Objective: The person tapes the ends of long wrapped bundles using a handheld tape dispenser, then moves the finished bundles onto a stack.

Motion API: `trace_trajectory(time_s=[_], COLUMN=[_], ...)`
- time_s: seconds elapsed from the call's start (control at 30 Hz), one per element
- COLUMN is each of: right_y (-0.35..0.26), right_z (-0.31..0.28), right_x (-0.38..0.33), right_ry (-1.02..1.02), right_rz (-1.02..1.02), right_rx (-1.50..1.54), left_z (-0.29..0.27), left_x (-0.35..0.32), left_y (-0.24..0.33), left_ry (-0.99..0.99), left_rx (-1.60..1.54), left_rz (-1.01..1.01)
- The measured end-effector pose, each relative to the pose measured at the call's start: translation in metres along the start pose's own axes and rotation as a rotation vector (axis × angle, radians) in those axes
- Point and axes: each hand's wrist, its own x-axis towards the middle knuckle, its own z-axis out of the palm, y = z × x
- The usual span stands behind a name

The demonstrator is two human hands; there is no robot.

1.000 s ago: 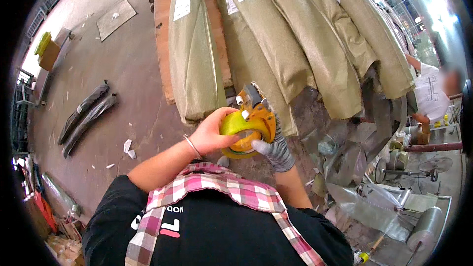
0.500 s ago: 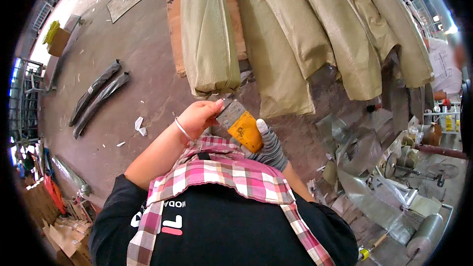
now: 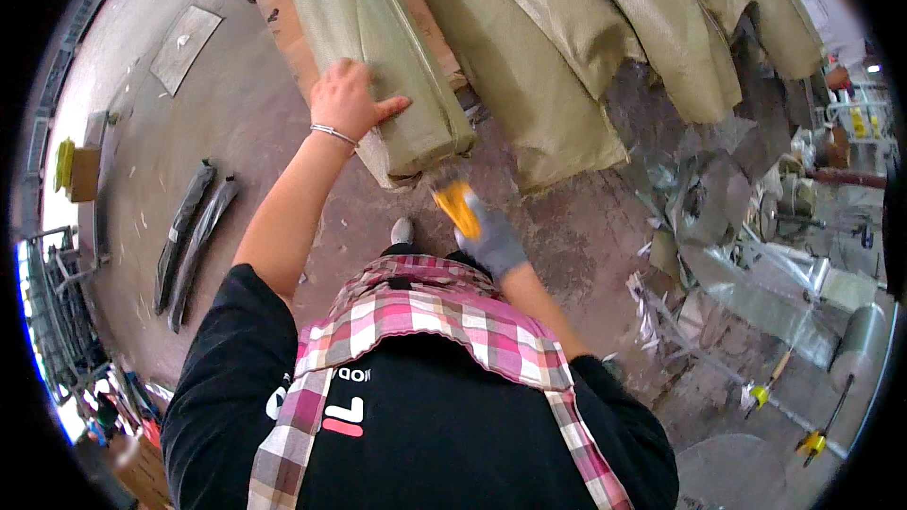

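My left hand (image 3: 351, 102), bare and wearing a bracelet, rests with spread fingers on the near end of a long olive-green wrapped package (image 3: 364, 33). My right hand (image 3: 493, 244), in a grey glove, is wrapped round a yellow hand tool (image 3: 455, 206) with a dark grey head. That head is smeared by motion and points at the package's near end, just in front of it; I cannot tell whether they touch. Under the package lies a brown board (image 3: 416, 9).
Several more olive wrapped packages (image 3: 539, 76) lie to the right. Two dark wrapped bundles (image 3: 194, 236) are on the floor at left. Scrap film and machine parts (image 3: 803, 312) crowd the right side. Another person (image 3: 822, 9) is at the upper right.
My left hand has let go of the yellow tool's grey head and moved up onto the package. My right hand keeps the tool, now turned toward the package's end. The view has shifted.
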Motion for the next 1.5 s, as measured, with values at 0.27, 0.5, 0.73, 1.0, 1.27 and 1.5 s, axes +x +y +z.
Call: trace_trajectory(time_s=[0.27, 0.5, 0.73, 1.0, 1.27, 1.5], right_y=[0.017, -0.039, -0.083, -0.037, -0.018, -0.011], right_z=[0.047, -0.008, -0.076, -0.022, 0.012, 0.023], right_x=[0.083, -0.038, -0.061, -0.072, -0.006, 0.114], right_ry=[-0.006, 0.487, 0.2, 0.02, -0.064, -0.105], right_rz=[0.511, -0.037, 0.029, 0.429, 0.118, 0.339], right_rx=[0.603, 0.76, 1.431, 1.554, 0.084, 0.457], left_z=[0.059, 0.038, -0.007, -0.006, 0.004, 0.031], left_x=[0.001, -0.026, -0.074, -0.069, 0.005, -0.005], left_y=[-0.009, -0.013, 0.028, 0.011, -0.043, -0.047], left_ry=[0.167, 0.397, -0.842, -0.685, -0.197, -0.426], left_rx=[-0.511, -0.394, -1.26, -0.837, -0.036, -0.372], left_rz=[-0.216, -0.049, 0.087, 0.365, 0.217, -0.379])
